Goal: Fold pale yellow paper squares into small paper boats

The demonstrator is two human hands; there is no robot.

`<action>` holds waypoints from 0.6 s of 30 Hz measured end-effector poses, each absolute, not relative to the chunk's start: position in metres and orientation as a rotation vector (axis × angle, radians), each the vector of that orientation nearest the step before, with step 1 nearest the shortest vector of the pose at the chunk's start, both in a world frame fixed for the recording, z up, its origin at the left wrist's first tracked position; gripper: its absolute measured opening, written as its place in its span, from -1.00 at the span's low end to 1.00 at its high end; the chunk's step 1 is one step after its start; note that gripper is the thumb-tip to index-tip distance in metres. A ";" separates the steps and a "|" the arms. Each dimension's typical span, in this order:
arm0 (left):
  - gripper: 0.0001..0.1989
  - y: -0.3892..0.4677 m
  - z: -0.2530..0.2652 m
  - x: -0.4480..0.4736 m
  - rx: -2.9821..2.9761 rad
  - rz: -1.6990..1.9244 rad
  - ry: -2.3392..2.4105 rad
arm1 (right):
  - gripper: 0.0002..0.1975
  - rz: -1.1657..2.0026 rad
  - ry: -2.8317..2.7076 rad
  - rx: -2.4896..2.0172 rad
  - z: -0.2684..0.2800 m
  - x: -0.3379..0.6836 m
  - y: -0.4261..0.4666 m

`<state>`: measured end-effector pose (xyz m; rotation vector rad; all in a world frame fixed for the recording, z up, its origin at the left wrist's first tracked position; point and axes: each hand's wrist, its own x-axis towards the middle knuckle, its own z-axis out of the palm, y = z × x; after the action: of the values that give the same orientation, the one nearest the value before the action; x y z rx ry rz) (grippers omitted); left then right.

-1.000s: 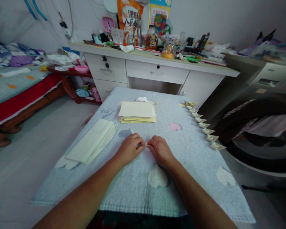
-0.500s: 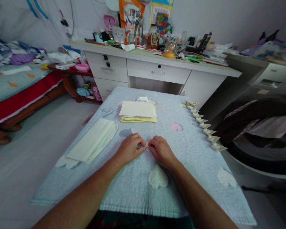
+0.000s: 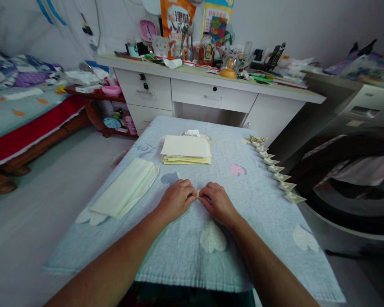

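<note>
Close together over the middle of the cloth-covered table, my left hand point(image 3: 178, 198) and my right hand point(image 3: 216, 200) pinch a small folded piece of paper point(image 3: 197, 196) between them. Most of the paper is hidden by my fingers, so its shape does not show. Beyond my hands lies a stack of cream and yellow paper sheets point(image 3: 186, 147). To the left of my forearm rests a pile of pale folded paper point(image 3: 124, 187). Several small folded paper boats point(image 3: 280, 176) stand in a slanting row along the table's right side.
A light blue cloth point(image 3: 249, 230) with heart patterns covers the table. Behind it stands a white desk point(image 3: 211, 91) crowded with jars, bags and odds and ends. On the right is a front-loading washing machine point(image 3: 358, 102); a bed point(image 3: 25, 115) is on the left.
My left fingers have drawn closer together around the paper. The whole view has shifted very slightly; the stacks and boats stay where they were.
</note>
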<state>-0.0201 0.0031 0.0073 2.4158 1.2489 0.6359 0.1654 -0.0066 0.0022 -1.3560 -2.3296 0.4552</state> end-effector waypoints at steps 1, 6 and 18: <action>-0.87 0.003 0.007 -0.020 2.419 0.630 1.246 | -0.94 0.455 -2.329 -1.358 0.002 0.165 -0.006; -0.85 0.005 0.007 -0.019 2.427 0.615 1.229 | -0.93 0.465 -2.317 -1.370 0.002 0.164 -0.006; -0.87 0.009 0.006 -0.021 2.315 0.624 1.245 | -0.92 0.533 -2.202 -1.354 0.003 0.167 -0.007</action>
<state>-0.0208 0.0094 0.0060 2.3153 1.2445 0.6237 0.1674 -0.0071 0.0027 -1.3538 -2.2024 0.5332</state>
